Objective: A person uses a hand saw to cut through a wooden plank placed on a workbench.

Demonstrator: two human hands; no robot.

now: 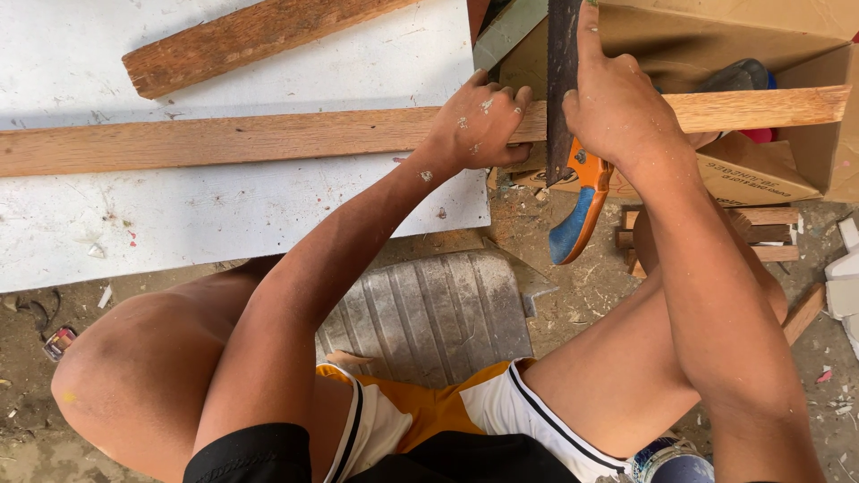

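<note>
A long wooden strip lies across a white board and juts out to the right over a cardboard box. My left hand presses down on the strip at the board's right edge, fingers curled over it. My right hand grips a hand saw by its orange and blue handle, index finger stretched along the dark blade. The blade stands across the strip, just right of my left hand.
A shorter wooden plank lies tilted at the board's far side. A ribbed grey metal sheet rests on the dirt between my knees. Small wood offcuts lie stacked at the right, and white scraps at the far right edge.
</note>
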